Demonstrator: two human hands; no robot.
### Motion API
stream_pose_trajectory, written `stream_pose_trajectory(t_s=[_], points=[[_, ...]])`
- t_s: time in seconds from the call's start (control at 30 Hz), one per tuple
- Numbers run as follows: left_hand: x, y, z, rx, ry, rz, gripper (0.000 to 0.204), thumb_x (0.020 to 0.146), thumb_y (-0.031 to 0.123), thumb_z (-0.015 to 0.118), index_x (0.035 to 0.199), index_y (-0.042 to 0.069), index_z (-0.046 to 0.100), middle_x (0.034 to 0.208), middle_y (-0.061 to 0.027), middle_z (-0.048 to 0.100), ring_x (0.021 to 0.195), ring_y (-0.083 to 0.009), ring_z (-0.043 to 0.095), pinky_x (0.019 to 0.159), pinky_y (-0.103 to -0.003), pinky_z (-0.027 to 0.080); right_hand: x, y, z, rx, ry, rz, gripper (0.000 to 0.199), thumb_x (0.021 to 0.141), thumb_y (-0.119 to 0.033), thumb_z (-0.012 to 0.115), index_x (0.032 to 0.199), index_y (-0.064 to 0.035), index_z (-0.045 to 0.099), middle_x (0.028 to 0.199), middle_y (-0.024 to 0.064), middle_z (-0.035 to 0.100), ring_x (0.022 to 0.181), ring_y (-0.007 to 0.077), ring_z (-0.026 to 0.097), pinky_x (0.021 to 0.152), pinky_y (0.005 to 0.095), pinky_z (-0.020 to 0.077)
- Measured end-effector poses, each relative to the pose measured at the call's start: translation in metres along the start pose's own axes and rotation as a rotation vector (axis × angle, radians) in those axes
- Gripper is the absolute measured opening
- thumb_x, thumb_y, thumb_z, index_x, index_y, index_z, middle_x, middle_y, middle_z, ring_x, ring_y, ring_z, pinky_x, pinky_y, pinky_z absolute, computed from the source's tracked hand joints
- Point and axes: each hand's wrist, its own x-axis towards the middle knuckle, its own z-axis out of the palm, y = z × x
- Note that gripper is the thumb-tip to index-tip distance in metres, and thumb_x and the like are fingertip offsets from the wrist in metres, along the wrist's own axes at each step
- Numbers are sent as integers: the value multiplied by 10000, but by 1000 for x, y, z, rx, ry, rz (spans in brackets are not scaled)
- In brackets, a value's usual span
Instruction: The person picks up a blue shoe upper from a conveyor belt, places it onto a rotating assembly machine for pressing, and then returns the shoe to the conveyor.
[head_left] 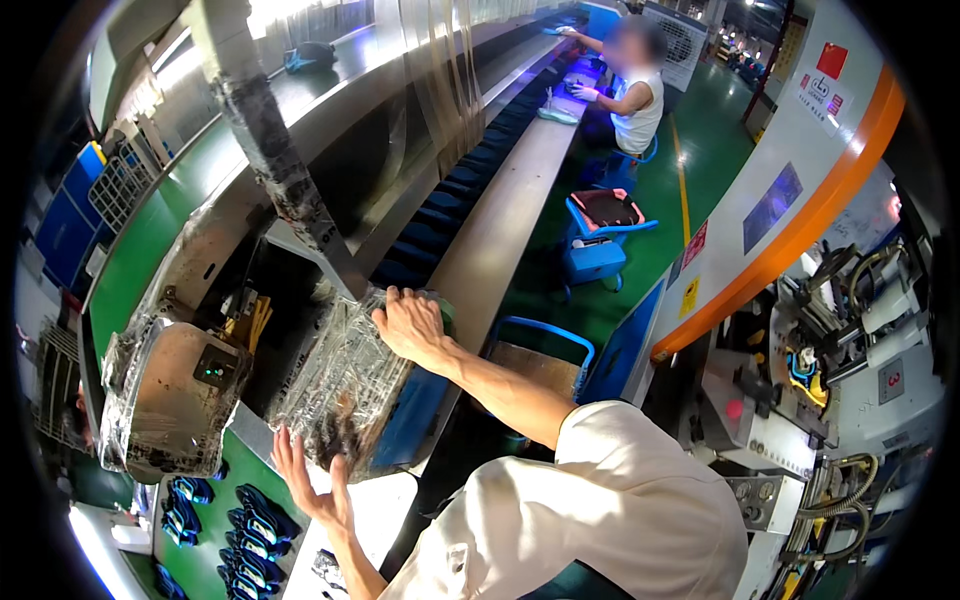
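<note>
A bulky box-like block wrapped in crumpled clear plastic (pixel 345 375) lies before me at the end of the line, with dark marks and a blue side panel. My right hand (pixel 412 327) rests on its far right corner, fingers a little apart and bent over the plastic. Close to its near left edge, my left hand (pixel 318 487) is open with fingers spread and nothing in it. Whether the left fingertips touch the plastic I cannot tell.
A worn metal post (pixel 265 140) stands beyond the block. Left is a plastic-covered machine housing (pixel 170 385); dark shoes (pixel 255 540) lie below. A long bench (pixel 510 190) runs toward a seated co-worker (pixel 635 105). Blue chairs (pixel 595 250) and an orange-edged machine (pixel 790 240) flank the right.
</note>
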Motion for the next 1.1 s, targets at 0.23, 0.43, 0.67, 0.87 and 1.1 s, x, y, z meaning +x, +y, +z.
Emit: stream_pose_trajectory(t_s=[0.23,0.43,0.67,0.87,1.1], points=[[-26,37,99,173,-95,-45,515,826,383,681,1198,32,620,1336,-142,549,1328,-347,408,1136,-553,162,6,61,-34,-42,-30,-57,470,893,-364,533,1156,25,528,1046,242,618,912,393,642,807,529,488],[-33,39,95,45,86,-82,440,754,284,756,1091,14,671,1234,-145,624,1258,-346,488,1118,-540,207,-3,54,-42,-59,-136,-99,435,889,-376,558,1127,-12,552,1019,234,637,933,414,632,804,534,492],[-46,49,99,13,224,-179,256,834,183,692,1047,41,695,1199,-99,651,1244,-306,515,1128,-535,231,-10,63,-38,-35,-39,-179,562,883,-387,575,1297,-10,521,1162,218,621,1050,414,593,895,503,455],[-45,55,107,16,306,-175,190,829,131,683,985,24,694,1130,-102,674,1192,-293,555,1119,-510,279,-6,72,-39,-52,-55,-209,572,880,-395,581,1296,-7,522,1187,216,613,1056,413,591,889,491,461],[-44,52,116,4,422,-161,105,826,61,655,919,21,682,1069,-103,687,1145,-286,586,1095,-497,321,-1,79,-36,-59,-23,-234,564,871,-391,605,1282,-10,539,1154,211,633,1047,393,601,878,470,471]])
